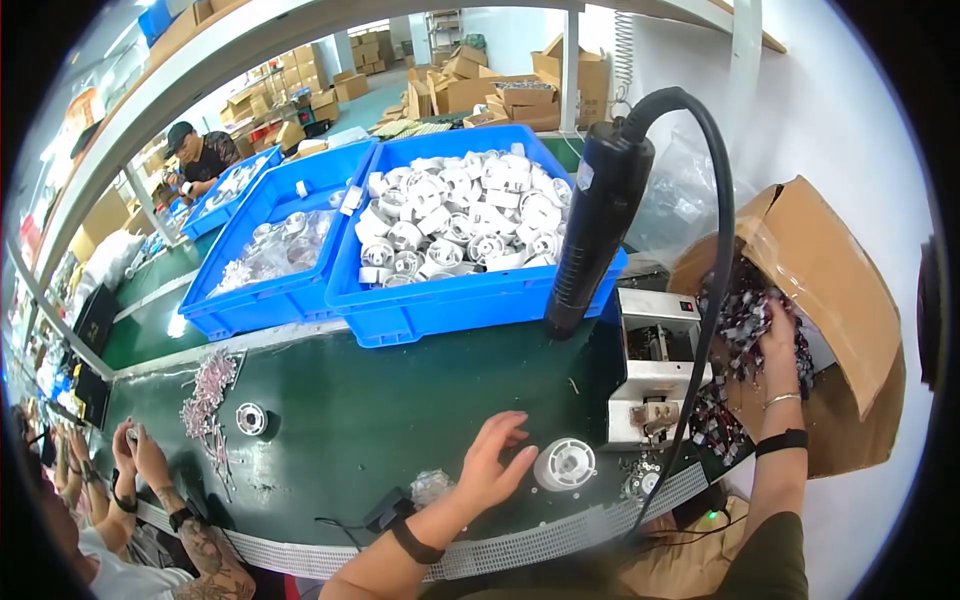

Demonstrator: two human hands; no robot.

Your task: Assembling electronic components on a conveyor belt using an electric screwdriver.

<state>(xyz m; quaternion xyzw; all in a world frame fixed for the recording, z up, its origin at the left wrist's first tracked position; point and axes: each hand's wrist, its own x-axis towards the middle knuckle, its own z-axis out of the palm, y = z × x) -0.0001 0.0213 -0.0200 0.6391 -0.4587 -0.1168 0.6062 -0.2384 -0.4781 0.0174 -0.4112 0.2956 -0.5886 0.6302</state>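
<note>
My left hand (pixel 492 462) hovers with fingers spread over the dark green belt (pixel 370 420), just left of a round white plastic part (pixel 565 464), holding nothing. My right hand (pixel 775 335) reaches into a tipped cardboard box (pixel 840 290) full of small dark parts (pixel 745 315); its fingers are buried among them, so whether it grips any is unclear. A black electric screwdriver (pixel 598 225) hangs on its cable between my hands. A small white machine (pixel 655 365) stands under it.
Two blue bins stand behind the belt: one (pixel 460 300) heaped with white round parts, one (pixel 260 300) with bagged parts. Another white part (pixel 250 418) and small pink-white pieces (pixel 205 400) lie at left. A co-worker's hands (pixel 135 455) work at lower left. Another person (pixel 200 155) sits far back.
</note>
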